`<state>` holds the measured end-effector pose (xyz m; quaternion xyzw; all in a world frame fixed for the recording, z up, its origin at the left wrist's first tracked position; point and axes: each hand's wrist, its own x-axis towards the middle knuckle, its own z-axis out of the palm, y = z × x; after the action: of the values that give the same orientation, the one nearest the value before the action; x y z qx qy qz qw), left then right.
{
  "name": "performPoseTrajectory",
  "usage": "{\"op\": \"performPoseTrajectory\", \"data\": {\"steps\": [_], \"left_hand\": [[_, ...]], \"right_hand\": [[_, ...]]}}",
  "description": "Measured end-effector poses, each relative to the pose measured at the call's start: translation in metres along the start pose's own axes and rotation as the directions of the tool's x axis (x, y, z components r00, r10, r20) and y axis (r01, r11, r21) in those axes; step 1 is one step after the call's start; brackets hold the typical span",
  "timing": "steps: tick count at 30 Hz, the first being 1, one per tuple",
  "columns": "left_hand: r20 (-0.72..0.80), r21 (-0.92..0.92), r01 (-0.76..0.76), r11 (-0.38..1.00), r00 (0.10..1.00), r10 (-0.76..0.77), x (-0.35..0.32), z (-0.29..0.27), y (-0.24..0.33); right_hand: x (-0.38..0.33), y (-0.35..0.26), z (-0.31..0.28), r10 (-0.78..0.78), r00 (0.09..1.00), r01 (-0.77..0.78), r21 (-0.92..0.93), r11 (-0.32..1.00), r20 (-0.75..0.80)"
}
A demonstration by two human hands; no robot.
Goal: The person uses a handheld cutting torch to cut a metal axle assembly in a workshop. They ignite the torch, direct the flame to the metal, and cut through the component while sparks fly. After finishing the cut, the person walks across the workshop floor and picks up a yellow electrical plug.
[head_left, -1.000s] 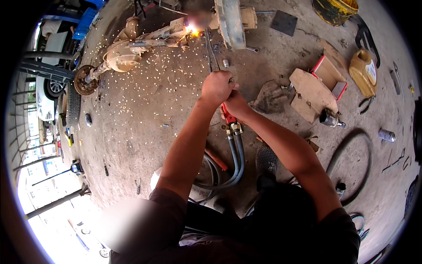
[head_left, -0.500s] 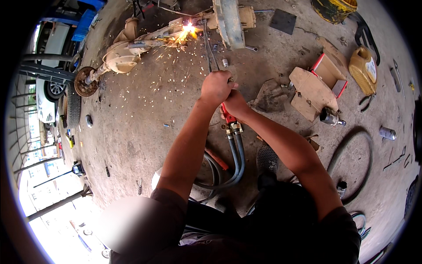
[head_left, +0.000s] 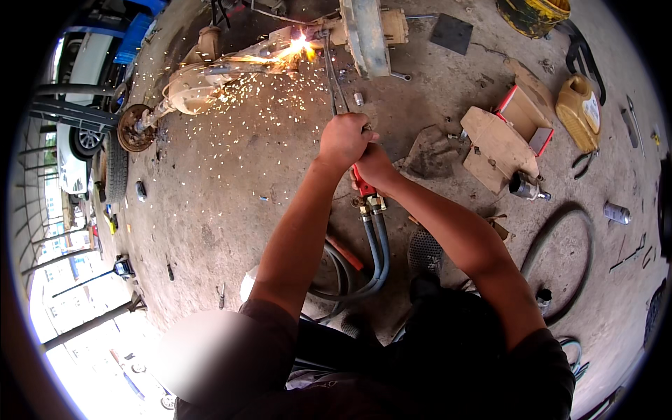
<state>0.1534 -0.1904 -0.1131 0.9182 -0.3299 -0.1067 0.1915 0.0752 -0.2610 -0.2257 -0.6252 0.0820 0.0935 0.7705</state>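
My left hand (head_left: 343,138) is wrapped round the front of a cutting torch (head_left: 363,186), just behind its long thin metal tubes (head_left: 332,77). Right behind it, my right hand (head_left: 373,166) grips the torch's red handle; the two hands touch. The torch tip reaches a rusty vehicle axle (head_left: 192,89) lying on the floor, beside a thick upright metal plate or drum (head_left: 366,38). A bright flame (head_left: 301,47) burns there, hiding the exact spot on the metal. Sparks spray left and down over the floor. Two hoses (head_left: 378,245) run from the handle back toward my feet.
An opened cardboard box (head_left: 500,133), a yellow jug (head_left: 579,112) and a spray can (head_left: 617,213) lie to the right. A black hose loop (head_left: 584,262) curves nearby. A yellow bucket (head_left: 532,17) stands far right. My shoe (head_left: 425,250) is near the hoses; a tyre (head_left: 115,168) stands at left.
The sparks are denser and spread farther left along the axle, and the flame stretches longer that way. Both hands keep the same grip and place.
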Motion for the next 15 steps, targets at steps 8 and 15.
{"op": "performPoseTrajectory", "data": {"steps": [8, 15], "left_hand": [[-0.015, 0.000, -0.008, 1.000, 1.000, 0.008, -0.003, 0.001, -0.001], [-0.022, -0.032, -0.002, 0.999, 1.000, 0.001, -0.003, 0.000, -0.001]], "right_hand": [[0.000, 0.005, 0.003, -0.054, 0.999, 0.054, 0.012, 0.998, -0.008], [0.005, 0.010, 0.002, -0.082, 0.997, 0.082, -0.072, 0.994, 0.004]]}}
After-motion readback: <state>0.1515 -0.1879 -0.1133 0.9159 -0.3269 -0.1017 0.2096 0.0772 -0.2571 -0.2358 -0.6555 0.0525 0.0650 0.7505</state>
